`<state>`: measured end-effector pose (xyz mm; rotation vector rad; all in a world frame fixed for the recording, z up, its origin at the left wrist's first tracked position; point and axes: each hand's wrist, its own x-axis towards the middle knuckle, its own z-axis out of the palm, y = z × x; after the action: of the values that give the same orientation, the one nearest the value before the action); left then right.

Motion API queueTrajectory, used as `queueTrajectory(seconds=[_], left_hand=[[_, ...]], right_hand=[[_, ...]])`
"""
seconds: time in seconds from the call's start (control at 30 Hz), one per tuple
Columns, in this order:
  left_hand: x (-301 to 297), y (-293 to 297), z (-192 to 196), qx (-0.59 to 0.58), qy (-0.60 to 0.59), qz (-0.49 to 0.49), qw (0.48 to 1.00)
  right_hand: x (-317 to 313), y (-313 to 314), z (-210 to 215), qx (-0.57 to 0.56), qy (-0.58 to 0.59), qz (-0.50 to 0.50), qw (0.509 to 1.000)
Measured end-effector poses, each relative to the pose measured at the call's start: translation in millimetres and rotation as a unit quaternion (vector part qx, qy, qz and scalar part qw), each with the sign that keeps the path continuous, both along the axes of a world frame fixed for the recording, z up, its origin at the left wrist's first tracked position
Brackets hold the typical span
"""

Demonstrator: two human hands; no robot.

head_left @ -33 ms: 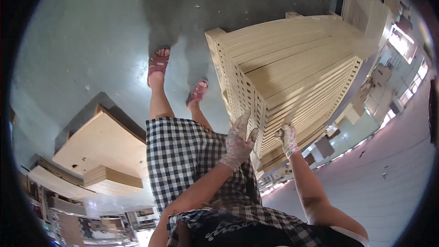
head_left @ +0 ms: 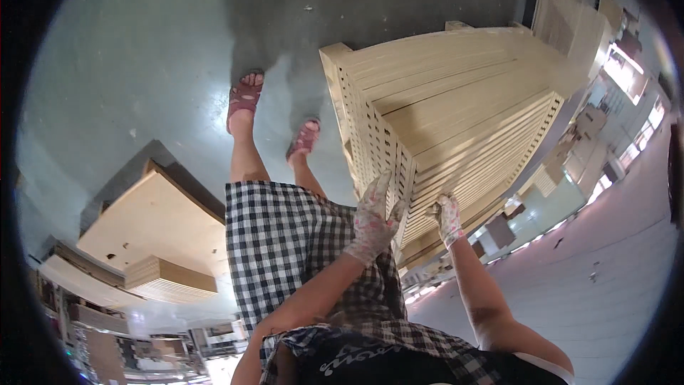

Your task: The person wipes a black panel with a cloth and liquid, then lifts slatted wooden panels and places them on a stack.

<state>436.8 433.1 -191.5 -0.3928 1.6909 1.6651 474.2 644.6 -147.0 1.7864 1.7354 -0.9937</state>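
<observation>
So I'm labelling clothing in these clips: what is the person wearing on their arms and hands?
Both hands wear light fabric work gloves with a pink flowery print: left hand, right hand. The forearms are bare, with no long sleeves; a white short sleeve edge shows at the right upper arm.

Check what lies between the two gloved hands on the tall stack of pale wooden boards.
In the head view, only the stack of pale wooden boards lies between the left hand and right hand: its near corner.

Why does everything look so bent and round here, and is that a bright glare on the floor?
Head view: the fisheye lens bows the tall stack of wooden boards and rings the picture in black; a pale sheen lies on the grey floor by the sandals; the gloved left hand and right hand look sharp.
</observation>
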Motion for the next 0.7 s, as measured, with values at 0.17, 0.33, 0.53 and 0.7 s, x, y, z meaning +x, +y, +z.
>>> queueTrajectory(seconds=[0.17, 0.33, 0.53, 0.7], left_hand=[[-2, 5, -2, -0.007, 0.058, 0.073, 0.996], [3, 17, -3, -0.007, 0.067, 0.099, 0.993], [9, 16, -12, -0.014, 0.037, 0.076, 0.996], [9, 10, -15, -0.02, 0.055, 0.106, 0.993]], right_hand=[[-14, -20, 5, -0.007, -0.066, -0.008, 0.998], [-16, -11, 13, -0.016, -0.114, 0.05, 0.992], [-28, -27, 14, -0.035, -0.166, 0.098, 0.981], [-33, -23, 18, -0.09, -0.182, 0.109, 0.973]])
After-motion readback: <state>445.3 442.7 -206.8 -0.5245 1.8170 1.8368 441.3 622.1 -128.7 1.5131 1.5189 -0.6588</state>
